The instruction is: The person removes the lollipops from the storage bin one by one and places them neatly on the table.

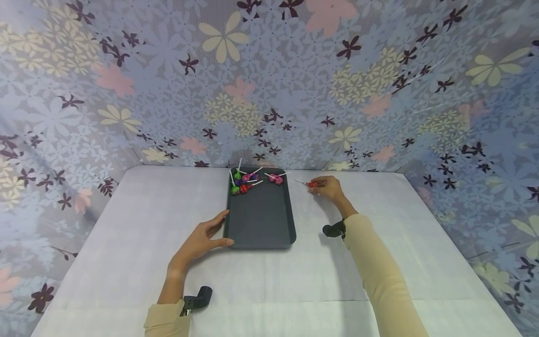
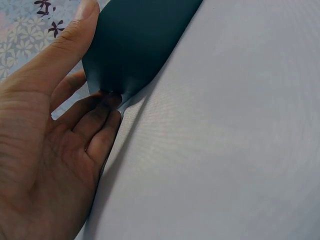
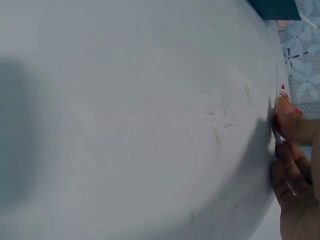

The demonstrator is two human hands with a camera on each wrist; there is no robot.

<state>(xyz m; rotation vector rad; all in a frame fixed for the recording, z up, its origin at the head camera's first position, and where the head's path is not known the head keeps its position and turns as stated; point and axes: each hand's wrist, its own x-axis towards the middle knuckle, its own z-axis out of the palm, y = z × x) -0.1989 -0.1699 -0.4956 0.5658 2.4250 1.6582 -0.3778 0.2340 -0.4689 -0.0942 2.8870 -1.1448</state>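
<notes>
A dark grey tray point(image 1: 262, 220) lies on the white table, with several wrapped lollipops in its far end. Green ones point(image 1: 234, 190) and a red one point(image 1: 244, 188) are at its far left, beside pink and purple ones point(image 1: 250, 178). Pink lollipops point(image 1: 275, 179) lie at the far right. My left hand point(image 1: 201, 241) holds the tray's near left side; the left wrist view shows the thumb point(image 2: 82, 20) at the rim and fingers curled underneath. Right of the tray, my right hand point(image 1: 329, 188) pinches a red lollipop point(image 1: 312, 185), its white stick pointing left.
The white tablecloth point(image 1: 160, 210) spreads around the tray. Behind and at both sides stands a flower-patterned cloth point(image 1: 261, 93), close to the tray's far edge. A dark wrist camera is on each arm, the right one point(image 1: 334, 230) near the tray.
</notes>
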